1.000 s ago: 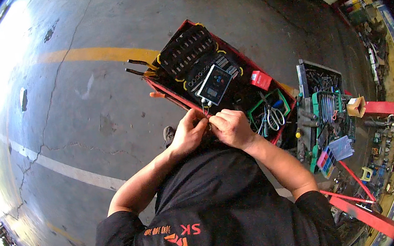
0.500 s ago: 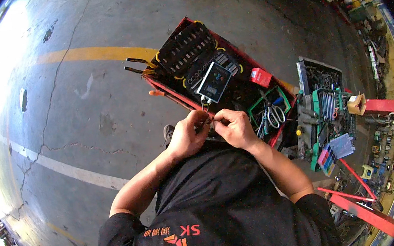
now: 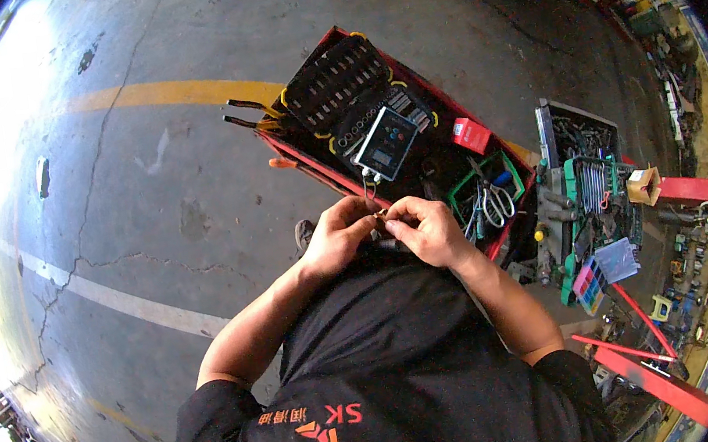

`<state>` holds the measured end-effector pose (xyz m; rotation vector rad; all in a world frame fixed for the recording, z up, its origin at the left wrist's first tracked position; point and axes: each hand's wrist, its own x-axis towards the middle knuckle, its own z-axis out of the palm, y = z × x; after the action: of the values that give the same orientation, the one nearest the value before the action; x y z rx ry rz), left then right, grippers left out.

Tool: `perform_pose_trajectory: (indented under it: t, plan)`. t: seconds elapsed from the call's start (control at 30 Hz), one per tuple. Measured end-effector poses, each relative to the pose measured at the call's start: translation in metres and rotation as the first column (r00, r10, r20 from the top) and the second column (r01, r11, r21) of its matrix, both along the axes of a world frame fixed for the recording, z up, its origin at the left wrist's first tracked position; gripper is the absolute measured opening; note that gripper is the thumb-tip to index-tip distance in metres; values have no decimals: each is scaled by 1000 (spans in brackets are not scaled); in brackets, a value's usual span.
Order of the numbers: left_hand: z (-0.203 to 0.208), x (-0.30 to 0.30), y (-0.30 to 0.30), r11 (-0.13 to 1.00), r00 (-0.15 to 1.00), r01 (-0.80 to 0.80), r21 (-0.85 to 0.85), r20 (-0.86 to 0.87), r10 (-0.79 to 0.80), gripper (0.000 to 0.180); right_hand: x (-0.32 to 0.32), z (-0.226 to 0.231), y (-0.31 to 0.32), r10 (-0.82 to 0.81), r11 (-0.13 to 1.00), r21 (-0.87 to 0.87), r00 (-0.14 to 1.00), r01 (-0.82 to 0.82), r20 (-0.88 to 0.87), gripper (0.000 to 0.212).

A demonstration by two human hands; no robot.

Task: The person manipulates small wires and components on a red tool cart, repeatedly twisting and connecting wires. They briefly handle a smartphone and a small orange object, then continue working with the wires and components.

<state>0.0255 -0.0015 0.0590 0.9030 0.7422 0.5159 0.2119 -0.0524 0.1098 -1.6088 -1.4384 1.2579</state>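
Observation:
Fingertip to fingertip over the near edge of the red tool cart (image 3: pixel 435 87), my left hand (image 3: pixel 340 238) and my right hand (image 3: pixel 428 230) are both closed in a pinch. Something small and dark sits between them, too small to name. Short cables (image 3: pixel 370 185) run from the lower end of a white-edged box with a dark panel (image 3: pixel 386 143) toward my left fingers; whether they reach the pinched piece is hidden. That box rests on an opened socket set (image 3: pixel 334 91) in the cart.
A green tray (image 3: pixel 456 200) with scissors (image 3: pixel 497 203) and a red carton (image 3: pixel 471 134) lie in the cart. Long handles (image 3: pixel 248 110) jut from its left side. To the right are a wrench set (image 3: pixel 590 183), a cardboard box (image 3: pixel 643 187) and red bars (image 3: pixel 657 383).
Both hands stay together, with small shifts of the fingers; the left fingers have opened out slightly around the small piece. The view has moved a little.

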Motion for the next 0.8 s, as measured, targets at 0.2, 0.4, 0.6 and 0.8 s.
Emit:
perform_pose_trajectory:
  t: [0.2,0.4,0.6,0.8]
  plan:
    - [2,-1,4,997,994,61,-46,91,-57,17,0,-4,-4,-38,997,-65,999,36,-34,10]
    - [-1,4,-2,1000,997,7,-9,83,-6,19,-1,10,1,35,998,38,982,-42,185,10]
    - [-1,2,3,995,990,45,-90,138,-32,18,-1,11,6,62,988,120,959,-98,278,10]
    - [1,4,-1,990,996,-46,136,83,34,16,-2,-7,6,31,1000,-9,989,-30,146,12]
